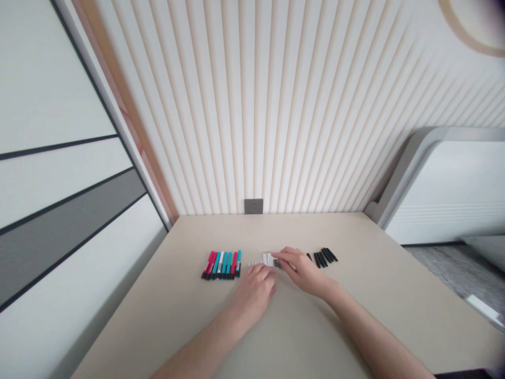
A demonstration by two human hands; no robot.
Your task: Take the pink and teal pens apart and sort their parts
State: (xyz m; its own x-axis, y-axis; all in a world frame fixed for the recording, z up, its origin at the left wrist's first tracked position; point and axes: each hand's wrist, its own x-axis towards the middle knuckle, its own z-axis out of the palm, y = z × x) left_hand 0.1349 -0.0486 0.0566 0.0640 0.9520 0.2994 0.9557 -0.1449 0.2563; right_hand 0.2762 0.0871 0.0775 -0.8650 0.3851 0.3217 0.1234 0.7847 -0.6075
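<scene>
My left hand (256, 287) rests on the table with curled fingers beside a row of small pale pieces (255, 262), partly covering them. What its fingers hold, if anything, is hidden. My right hand (300, 268) reaches in from the right, thumb and forefinger close together at several slim white sticks (268, 259) lying side by side. Whether a stick is pinched there cannot be made out. Small dark grey pieces (278, 264) show under the right fingers. Left of both hands lies a row of pink, teal and white pen-like barrels (223, 265) with black ends.
Several short black tubes (324, 257) lie right of my right hand. The beige table (189, 331) meets a ribbed white wall (252, 105) with a dark socket (253, 206). A white-and-grey cabinet (59, 252) stands left, a grey headboard (445, 179) right.
</scene>
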